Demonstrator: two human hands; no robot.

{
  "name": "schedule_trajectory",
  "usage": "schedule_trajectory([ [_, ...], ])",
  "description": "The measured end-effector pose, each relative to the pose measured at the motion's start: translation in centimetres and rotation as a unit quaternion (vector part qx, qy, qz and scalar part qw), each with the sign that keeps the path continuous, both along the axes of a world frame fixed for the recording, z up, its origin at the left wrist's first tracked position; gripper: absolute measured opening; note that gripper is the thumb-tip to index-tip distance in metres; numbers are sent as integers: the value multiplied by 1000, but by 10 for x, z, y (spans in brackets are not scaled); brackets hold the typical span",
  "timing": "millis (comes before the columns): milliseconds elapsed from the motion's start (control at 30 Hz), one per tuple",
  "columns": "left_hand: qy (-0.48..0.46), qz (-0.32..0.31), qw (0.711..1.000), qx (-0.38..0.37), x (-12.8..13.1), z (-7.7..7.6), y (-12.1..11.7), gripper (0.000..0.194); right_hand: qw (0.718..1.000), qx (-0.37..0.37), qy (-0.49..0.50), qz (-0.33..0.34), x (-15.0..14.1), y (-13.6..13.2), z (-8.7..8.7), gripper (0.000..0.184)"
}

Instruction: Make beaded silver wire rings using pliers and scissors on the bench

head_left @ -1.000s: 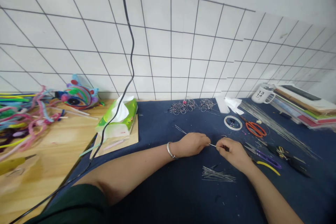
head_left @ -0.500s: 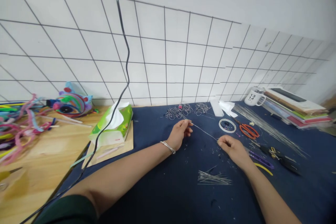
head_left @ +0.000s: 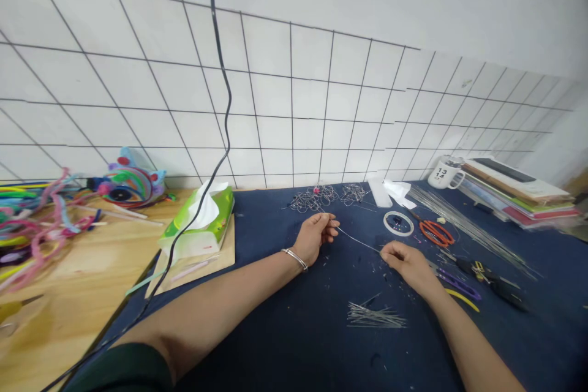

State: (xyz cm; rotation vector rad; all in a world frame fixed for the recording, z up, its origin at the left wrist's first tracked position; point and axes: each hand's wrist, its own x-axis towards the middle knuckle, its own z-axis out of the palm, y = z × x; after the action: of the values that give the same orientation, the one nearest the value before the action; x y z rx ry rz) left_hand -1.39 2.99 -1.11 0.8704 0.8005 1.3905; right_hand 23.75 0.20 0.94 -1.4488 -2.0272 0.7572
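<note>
Wire (head_left: 359, 241), partly hidden in left grip (head_left: 316, 236), right grip (head_left: 406, 261).

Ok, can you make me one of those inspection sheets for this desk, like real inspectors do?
Surface: dark blue cloth, next to bare wood.
Job's things: thin wire between the hands; pile of short wires nearer the person.
Clutter: tiny scraps, tangled wires, orange-handled scissors.
Grip: left hand and right hand each pinch the thin wire.
Cables: black cable hangs down, passing in front of the tissue pack in this view.
Surroundings: white wall with dark grid lines, mug.
Other people: nothing seen.
</note>
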Motion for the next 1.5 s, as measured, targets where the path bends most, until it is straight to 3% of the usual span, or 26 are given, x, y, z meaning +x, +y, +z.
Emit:
schedule_trajectory([
  [333,-7,10,1000,-4,0,2,0,32,997,-57,45,8,-2,-3,6,25],
  [833,11,19,999,-23,0,3,-1,34,987,-104,118,39,-6,-7,6,20],
  [1033,4,-51,999,-18,13,9,-17,33,986,-114,89,87,-23,-15,25,30],
  [1167,-6,-112,994,-11,21,14,-31,31,987,-89,103,89,-46,-11,23,30],
  [1367,8,-107,994,-4,22,15,-32,29,950,-196,239,50,-65,-5,14,28],
  [1500,23,-96,995,3,21,13,-29,28,935,-226,269,44,-70,-4,16,24],
])
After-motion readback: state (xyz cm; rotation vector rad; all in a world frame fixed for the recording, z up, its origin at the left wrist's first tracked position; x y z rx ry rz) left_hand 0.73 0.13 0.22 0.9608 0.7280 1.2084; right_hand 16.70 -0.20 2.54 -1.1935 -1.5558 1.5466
